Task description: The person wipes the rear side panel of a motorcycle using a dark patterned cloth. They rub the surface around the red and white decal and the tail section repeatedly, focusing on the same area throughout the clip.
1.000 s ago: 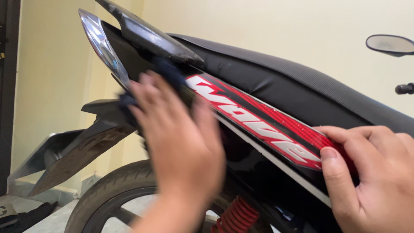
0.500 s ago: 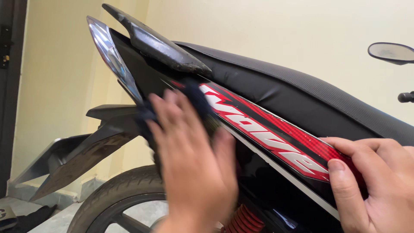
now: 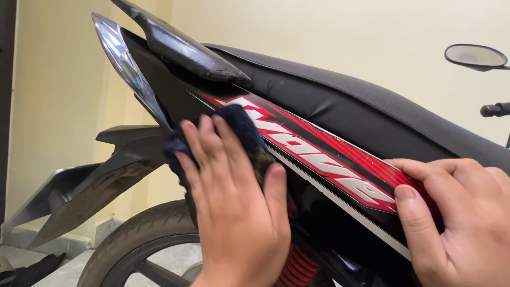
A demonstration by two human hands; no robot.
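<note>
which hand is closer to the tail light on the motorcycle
Left. The left hand presses a dark cloth on the side panel just below and right of the tail light. The right hand rests flat farther along the panel, toward the front.

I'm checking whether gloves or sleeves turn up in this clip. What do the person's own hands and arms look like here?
Both hands are bare: no gloves, rings or watch show. The left hand shows its back and all fingers with short, plain nails. The right hand also has short, unpainted nails. No sleeve reaches into view at either wrist, and the forearms are cut off by the picture's edge.
</note>
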